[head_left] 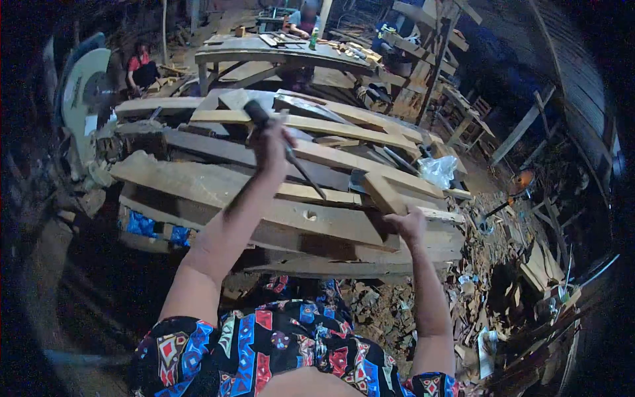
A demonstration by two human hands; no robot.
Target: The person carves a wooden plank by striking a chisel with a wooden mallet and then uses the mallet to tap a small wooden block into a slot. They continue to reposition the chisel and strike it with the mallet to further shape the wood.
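My left hand is raised over the planks, fingers wrapped round a chisel. Its thick dark handle sticks up above the fist, and its long, thin blade slants down to the right. My right hand grips the near end of a short, light wooden block above the right part of the stack. Under the chisel tip, the near thick plank has a small hole in its top. Left of the block, a dark flat piece is partly hidden, and I cannot make out its kind.
Several long boards lie across the stack, with a clear plastic bag on the right. A circular saw-like machine stands at left. Wood chips cover the ground. Behind, one person is at a workbench; another sits low.
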